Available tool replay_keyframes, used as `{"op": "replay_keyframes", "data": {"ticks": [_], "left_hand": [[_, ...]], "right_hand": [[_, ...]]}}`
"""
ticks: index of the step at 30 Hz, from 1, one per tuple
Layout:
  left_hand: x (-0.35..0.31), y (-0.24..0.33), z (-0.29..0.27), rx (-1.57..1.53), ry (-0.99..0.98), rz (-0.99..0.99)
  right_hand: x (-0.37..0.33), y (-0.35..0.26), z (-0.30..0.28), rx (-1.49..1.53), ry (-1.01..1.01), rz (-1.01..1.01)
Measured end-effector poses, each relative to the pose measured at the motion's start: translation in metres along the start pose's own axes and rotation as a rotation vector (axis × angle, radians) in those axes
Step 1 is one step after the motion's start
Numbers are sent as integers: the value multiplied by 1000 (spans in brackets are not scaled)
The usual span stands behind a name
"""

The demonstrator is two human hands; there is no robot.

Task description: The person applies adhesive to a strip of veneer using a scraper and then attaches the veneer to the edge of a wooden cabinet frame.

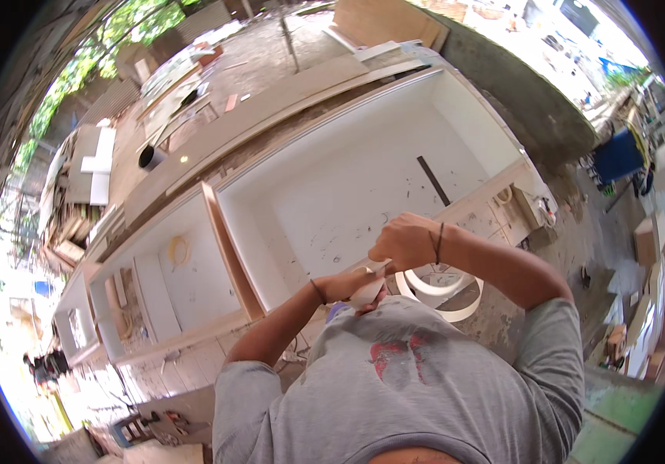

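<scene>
My left hand (pixel 345 284) is closed on a pale white edging strip (pixel 369 291) in front of my belly. Just above and to the right, my right hand (pixel 403 238) is bent into a tight grip, its fingertips meeting the strip close to the left hand; its thumb is partly hidden. Loose loops of a white edging coil (pixel 462 311) show below my right wrist, beside my shirt. Beyond both hands lies a large wooden cabinet frame (pixel 232 255) with white inner panels.
A dark narrow strip (pixel 433 180) lies in the cabinet's largest compartment. A yellowish coil (pixel 179 250) rests in the one to its left. Long boards (pixel 270 104) run along the far side. A black cylinder (pixel 151 158) and stacked offcuts (pixel 71 236) stand farther left; a blue container (pixel 620 157) is right.
</scene>
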State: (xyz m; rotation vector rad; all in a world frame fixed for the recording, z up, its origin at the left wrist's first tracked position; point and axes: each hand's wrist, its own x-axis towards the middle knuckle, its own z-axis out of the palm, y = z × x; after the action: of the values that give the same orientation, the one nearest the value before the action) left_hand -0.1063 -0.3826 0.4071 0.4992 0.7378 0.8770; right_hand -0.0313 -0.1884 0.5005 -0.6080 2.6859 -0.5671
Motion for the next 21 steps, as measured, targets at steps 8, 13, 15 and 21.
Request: {"op": "replay_keyframes", "data": {"ticks": [8, 13, 15, 21], "left_hand": [[-27, 28, 16, 33, -78, -35], [-27, 36, 28, -60, -114, 233], [-27, 49, 41, -277, -320, 448], [-11, 68, 60, 327, 476, 1042]], "right_hand": [[-5, 0, -4, -346, 188, -86], [-15, -15, 10, 290, 240, -142], [-12, -13, 24, 365, 487, -244], [3, -11, 72, 926, 399, 270]]}}
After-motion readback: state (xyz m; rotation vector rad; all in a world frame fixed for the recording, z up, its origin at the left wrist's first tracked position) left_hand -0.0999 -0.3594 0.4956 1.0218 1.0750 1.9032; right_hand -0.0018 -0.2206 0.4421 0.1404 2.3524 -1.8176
